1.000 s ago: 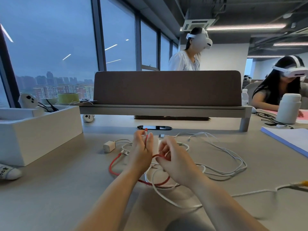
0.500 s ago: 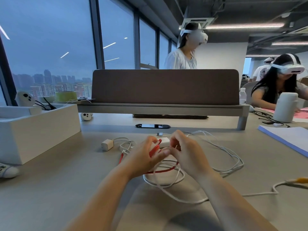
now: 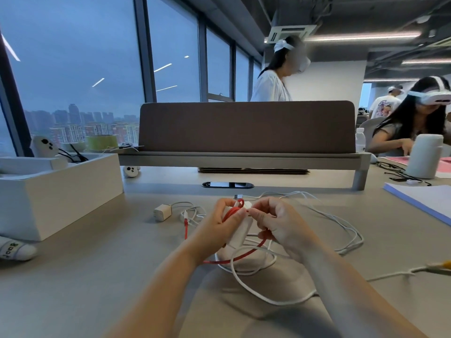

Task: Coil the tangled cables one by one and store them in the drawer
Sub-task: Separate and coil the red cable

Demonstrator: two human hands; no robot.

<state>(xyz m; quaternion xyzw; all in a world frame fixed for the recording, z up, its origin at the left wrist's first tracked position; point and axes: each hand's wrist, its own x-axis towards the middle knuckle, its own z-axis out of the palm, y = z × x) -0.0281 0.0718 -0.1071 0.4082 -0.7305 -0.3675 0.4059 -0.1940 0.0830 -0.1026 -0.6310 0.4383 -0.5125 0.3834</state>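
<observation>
Nearest, a white cable (image 3: 256, 296) curves across the grey tabletop (image 3: 97, 289). Just beyond it a slack loop of the red cable (image 3: 244, 256) lies on the tabletop and rises into both hands. The left grip (image 3: 219, 225) is curled around several gathered turns of the red cable, thumb pressed over them. The right grip (image 3: 280, 225) pinches the same cable beside that thumb, its fingers bent. The cable's free end trails left among thin white leads, near a small white charger (image 3: 162, 212). More tangled white cables (image 3: 341, 223) spread to the right. Farther left stands an open white box (image 3: 61, 191), and beyond it all a brown divider panel (image 3: 246, 128).
</observation>
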